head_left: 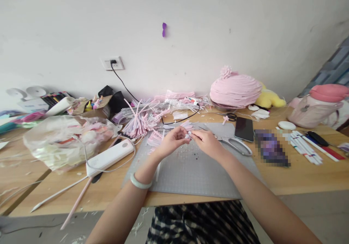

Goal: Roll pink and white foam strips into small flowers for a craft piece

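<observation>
Over the cutting mat [196, 175], my left hand [173, 141] and my right hand [207, 143] meet fingertip to fingertip. Pinched between them is a small pale lavender piece [188, 135], fuzzy-looking and partly covered by the fingers; its exact shape is too small to make out. Pink pipe cleaners [155, 138] lie on the mat just left of my left hand. To the right of my right hand rest grey-handled scissors [240, 146], their blades partly hidden behind that hand. Small crumbs dot the mat below.
Left stand a white power strip [110, 157] with cables and a plastic bag [68, 138] of scraps. A pipe-cleaner bundle [136, 124] and a pink domed piece [236, 88] sit behind. Rightward lie a phone [244, 129], white markers [307, 147] and a pink-lidded container [316, 107].
</observation>
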`<state>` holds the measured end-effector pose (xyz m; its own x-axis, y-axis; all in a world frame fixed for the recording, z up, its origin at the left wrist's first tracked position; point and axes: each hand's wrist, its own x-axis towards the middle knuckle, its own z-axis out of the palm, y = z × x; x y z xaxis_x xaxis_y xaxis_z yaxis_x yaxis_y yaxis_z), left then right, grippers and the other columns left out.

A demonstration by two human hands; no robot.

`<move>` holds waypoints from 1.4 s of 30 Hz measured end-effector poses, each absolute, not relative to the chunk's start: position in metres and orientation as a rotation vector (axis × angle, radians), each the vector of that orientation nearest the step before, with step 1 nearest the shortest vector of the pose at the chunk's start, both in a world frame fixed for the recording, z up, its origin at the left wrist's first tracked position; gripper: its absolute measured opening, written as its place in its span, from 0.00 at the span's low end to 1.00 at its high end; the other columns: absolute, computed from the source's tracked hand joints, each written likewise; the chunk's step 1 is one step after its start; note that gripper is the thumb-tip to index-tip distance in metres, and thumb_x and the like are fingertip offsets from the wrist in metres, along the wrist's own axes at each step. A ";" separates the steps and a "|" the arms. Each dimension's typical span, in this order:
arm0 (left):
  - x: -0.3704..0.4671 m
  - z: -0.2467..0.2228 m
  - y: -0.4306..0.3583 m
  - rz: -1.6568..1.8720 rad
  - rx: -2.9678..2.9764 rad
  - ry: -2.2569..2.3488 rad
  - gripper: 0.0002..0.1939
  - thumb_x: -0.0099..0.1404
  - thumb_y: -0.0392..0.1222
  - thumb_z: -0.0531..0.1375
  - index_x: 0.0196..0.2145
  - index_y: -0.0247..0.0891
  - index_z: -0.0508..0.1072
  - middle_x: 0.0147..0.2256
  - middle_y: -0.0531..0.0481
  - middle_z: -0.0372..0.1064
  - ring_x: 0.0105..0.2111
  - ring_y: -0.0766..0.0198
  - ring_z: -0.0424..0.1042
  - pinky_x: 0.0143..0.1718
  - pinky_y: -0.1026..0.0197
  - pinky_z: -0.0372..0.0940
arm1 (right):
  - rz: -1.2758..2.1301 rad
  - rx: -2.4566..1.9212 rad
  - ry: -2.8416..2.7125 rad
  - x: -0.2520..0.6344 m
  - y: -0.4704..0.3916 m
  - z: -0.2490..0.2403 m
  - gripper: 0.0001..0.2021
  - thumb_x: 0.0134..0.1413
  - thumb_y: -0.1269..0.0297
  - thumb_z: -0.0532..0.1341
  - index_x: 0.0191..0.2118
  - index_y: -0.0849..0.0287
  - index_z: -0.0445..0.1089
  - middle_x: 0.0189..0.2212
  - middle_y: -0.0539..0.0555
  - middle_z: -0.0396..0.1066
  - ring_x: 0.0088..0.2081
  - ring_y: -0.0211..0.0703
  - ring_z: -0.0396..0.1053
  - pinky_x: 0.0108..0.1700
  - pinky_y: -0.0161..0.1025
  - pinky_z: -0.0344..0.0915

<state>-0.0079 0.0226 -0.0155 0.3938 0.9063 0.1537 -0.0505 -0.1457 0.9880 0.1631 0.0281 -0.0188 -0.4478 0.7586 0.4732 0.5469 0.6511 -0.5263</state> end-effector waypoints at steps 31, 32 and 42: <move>-0.001 -0.016 0.018 1.152 1.701 0.935 0.13 0.52 0.42 0.62 0.26 0.37 0.59 0.24 0.58 0.55 0.25 0.71 0.56 0.28 0.67 0.54 | 0.361 -0.927 -2.129 0.160 0.024 -0.017 0.10 0.56 0.70 0.52 0.30 0.61 0.69 0.27 0.54 0.71 0.29 0.38 0.66 0.32 0.34 0.59; -0.001 -0.015 0.017 1.118 1.593 0.901 0.13 0.52 0.43 0.62 0.26 0.37 0.60 0.24 0.58 0.56 0.24 0.72 0.58 0.28 0.66 0.56 | 0.346 -0.918 -2.124 0.160 0.024 -0.017 0.10 0.57 0.70 0.52 0.30 0.61 0.69 0.27 0.54 0.71 0.29 0.39 0.66 0.33 0.34 0.59; -0.007 -0.012 0.020 0.895 0.863 0.766 0.06 0.55 0.39 0.60 0.29 0.33 0.68 0.23 0.51 0.68 0.20 0.70 0.68 0.25 0.66 0.65 | 0.165 -0.850 -2.233 0.161 0.021 -0.017 0.11 0.59 0.69 0.48 0.36 0.61 0.68 0.33 0.58 0.70 0.36 0.43 0.67 0.39 0.39 0.63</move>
